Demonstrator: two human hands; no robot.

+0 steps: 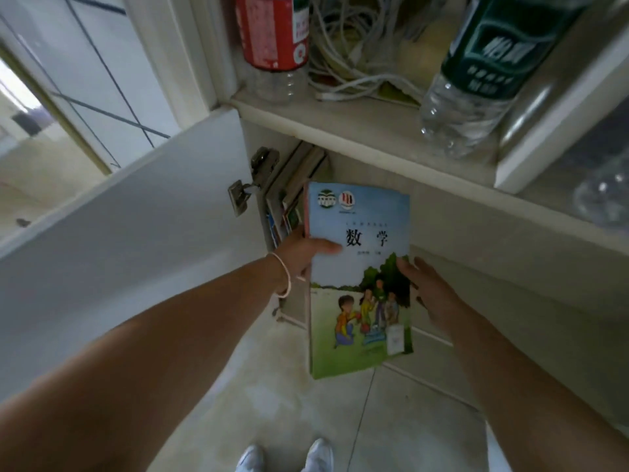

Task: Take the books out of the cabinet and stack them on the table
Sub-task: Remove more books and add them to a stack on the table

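A textbook (360,277) with a blue and green cover showing cartoon children hangs in front of the open lower cabinet. My left hand (303,253) grips its left edge, thumb lying across the cover. My right hand (429,291) rests against its right edge with the fingers spread. Behind the book, several more books (289,199) stand upright inside the cabinet, mostly hidden. The cabinet door (143,233) is swung open to the left.
On the shelf (357,131) above stand a red-labelled bottle (272,39), a green-labelled water bottle (476,80) and a tangle of white cables (354,46). A metal hinge (252,182) sits at the door's inner edge. Tiled floor and my white shoes (286,454) lie below.
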